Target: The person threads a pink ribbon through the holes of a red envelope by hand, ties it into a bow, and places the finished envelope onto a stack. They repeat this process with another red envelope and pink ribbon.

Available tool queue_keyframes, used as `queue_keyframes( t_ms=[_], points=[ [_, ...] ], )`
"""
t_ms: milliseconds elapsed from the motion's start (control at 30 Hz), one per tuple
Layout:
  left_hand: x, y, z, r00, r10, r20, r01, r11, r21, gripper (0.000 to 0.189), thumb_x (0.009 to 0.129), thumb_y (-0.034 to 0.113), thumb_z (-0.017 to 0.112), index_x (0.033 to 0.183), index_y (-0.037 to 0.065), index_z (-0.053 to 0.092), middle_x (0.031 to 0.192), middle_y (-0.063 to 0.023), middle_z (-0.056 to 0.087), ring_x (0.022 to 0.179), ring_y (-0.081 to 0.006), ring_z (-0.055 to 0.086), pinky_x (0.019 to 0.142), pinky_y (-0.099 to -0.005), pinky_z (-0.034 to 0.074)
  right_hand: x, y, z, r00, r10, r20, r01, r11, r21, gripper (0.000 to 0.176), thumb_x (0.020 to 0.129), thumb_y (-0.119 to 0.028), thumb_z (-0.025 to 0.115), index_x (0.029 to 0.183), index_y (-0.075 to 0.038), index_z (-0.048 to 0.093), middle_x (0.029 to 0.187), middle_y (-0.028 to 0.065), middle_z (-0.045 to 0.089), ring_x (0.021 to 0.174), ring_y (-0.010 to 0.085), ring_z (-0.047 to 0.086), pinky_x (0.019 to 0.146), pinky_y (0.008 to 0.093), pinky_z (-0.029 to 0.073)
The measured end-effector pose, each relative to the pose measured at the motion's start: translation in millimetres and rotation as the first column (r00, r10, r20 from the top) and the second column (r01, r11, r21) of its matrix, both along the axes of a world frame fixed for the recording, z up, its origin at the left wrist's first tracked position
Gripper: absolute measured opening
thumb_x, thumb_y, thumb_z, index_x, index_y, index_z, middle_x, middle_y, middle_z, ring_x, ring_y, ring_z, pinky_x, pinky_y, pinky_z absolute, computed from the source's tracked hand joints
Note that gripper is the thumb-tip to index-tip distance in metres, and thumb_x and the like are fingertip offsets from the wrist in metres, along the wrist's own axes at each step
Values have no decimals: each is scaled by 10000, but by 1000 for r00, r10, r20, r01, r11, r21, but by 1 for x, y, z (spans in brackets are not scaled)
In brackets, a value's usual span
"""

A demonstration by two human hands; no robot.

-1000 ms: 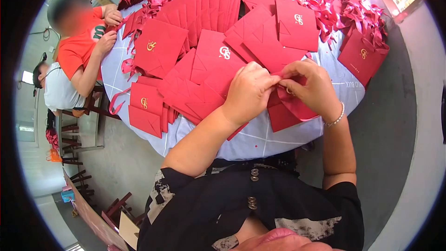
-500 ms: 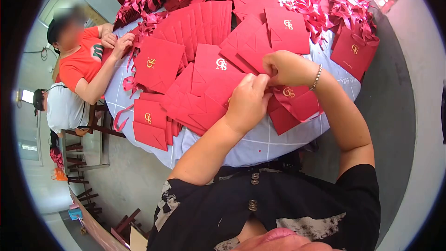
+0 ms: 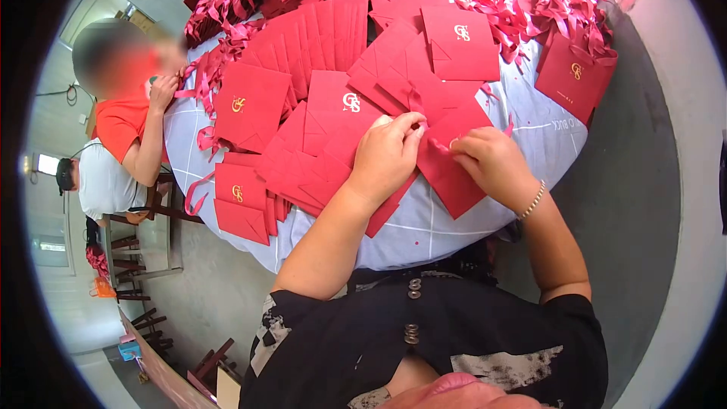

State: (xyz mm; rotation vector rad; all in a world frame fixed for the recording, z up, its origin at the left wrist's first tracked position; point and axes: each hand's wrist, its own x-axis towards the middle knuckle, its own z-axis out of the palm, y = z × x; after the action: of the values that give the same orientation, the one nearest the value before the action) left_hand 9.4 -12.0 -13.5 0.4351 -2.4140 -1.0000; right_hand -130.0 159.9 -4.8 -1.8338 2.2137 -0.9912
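Both hands are over a red paper bag [image 3: 459, 182] near the table's front right. My left hand [image 3: 388, 153] is closed, thumb and forefinger pinched on a pink ribbon [image 3: 414, 100] at the bag's upper left edge. To its right, my right hand [image 3: 491, 163] pinches another stretch of pink ribbon [image 3: 439, 147] that lies across the bag. Just left of my left hand, flat red bags with gold lettering [image 3: 330, 117] overlap one another. Another lettered bag [image 3: 462, 44] lies beyond my hands.
The round table has a pale checked cloth [image 3: 394, 246]. Stacked red bags [image 3: 310, 38] and ribbon heaps [image 3: 223, 0] fill the far side. A ribboned bag [image 3: 575, 79] stands at the right edge. A co-worker in orange [image 3: 121, 129] handles ribbon at the left.
My hands have moved apart, the right one lower and to the right. The bag under them has shifted, and its lettering no longer shows. The co-worker leans further over the table.
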Motion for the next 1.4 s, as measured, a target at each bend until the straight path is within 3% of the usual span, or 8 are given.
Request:
queue_keyframes(
  t_ms=[333, 433, 533, 933, 1100, 1200, 1333, 1400],
  points=[
    [-9, 11, 2, 997, -70, -43, 66, 995, -74, 133, 875, 77, 712, 999, 29, 726, 818, -98, 685, 755, -222, 629, 663, -333, 508, -14, 67, -4, 880, -181, 438, 140, 982, 125, 136, 845, -124, 750, 865, 3, 707, 797, 155, 684, 750, 325, 672, 679, 393, 522],
    [-15, 26, 7, 978, -206, -15, 205, 978, -47, 161, 861, 91, 723, 1007, 23, 714, 846, -121, 690, 790, -259, 649, 699, -352, 520, 2, 50, -40, 991, -125, 49, 132, 977, -167, 120, 813, -113, 758, 845, -45, 665, 811, 129, 654, 783, 331, 623, 723, 417, 484],
    [-26, 32, -2, 950, -285, 128, 302, 944, -134, 226, 866, 153, 698, 1033, 0, 702, 966, -183, 701, 922, -369, 667, 823, -436, 532, 9, 44, -35, 999, -42, 16, 44, 981, -191, 115, 824, -122, 736, 837, -50, 647, 789, 116, 631, 775, 321, 621, 724, 428, 473],
    [-52, 39, -17, 920, -283, 270, 308, 950, -54, 306, 721, 161, 780, 976, 18, 692, 878, -164, 697, 848, -323, 696, 745, -400, 547, 17, 38, -37, 999, 15, 38, -2, 942, -336, 141, 770, -72, 788, 850, -48, 675, 749, 107, 638, 711, 296, 619, 664, 405, 490],
    [-42, 22, -17, 890, -411, 199, 345, 890, 297, 259, 776, 66, 813, 960, -23, 654, 815, -87, 683, 779, -133, 643, 680, -313, 518, 11, 51, -16, 938, 68, 339, 49, 944, -325, 201, 746, -85, 864, 795, -22, 679, 731, 102, 646, 630, 223, 606, 598, 320, 481],
    [-30, 4, -27, 907, -397, 138, 313, 858, 408, 251, 795, 104, 810, 906, -4, 612, 777, -110, 654, 717, -177, 630, 650, -338, 498, -5, 73, 4, 848, -13, 529, 134, 973, -190, 134, 791, -53, 821, 823, -7, 700, 741, 72, 668, 640, 132, 593, 609, 278, 477],
    [-17, 3, -11, 886, -390, 251, 240, 848, 472, 190, 884, 28, 725, 1020, -9, 597, 872, -48, 676, 799, -95, 612, 684, -274, 495, -27, 91, 2, 892, -78, 444, 101, 995, -26, 139, 797, -44, 811, 877, 18, 715, 758, 48, 675, 671, 96, 577, 621, 264, 471],
    [-15, 5, -16, 893, -449, 36, 309, 670, 675, 184, 946, -28, 629, 1126, -15, 592, 990, -21, 671, 912, -70, 627, 796, -219, 511, -34, 99, 4, 855, -60, 515, 35, 998, 58, 151, 791, -36, 809, 898, 20, 719, 754, 46, 663, 673, 98, 574, 628, 268, 473]
  ],
)
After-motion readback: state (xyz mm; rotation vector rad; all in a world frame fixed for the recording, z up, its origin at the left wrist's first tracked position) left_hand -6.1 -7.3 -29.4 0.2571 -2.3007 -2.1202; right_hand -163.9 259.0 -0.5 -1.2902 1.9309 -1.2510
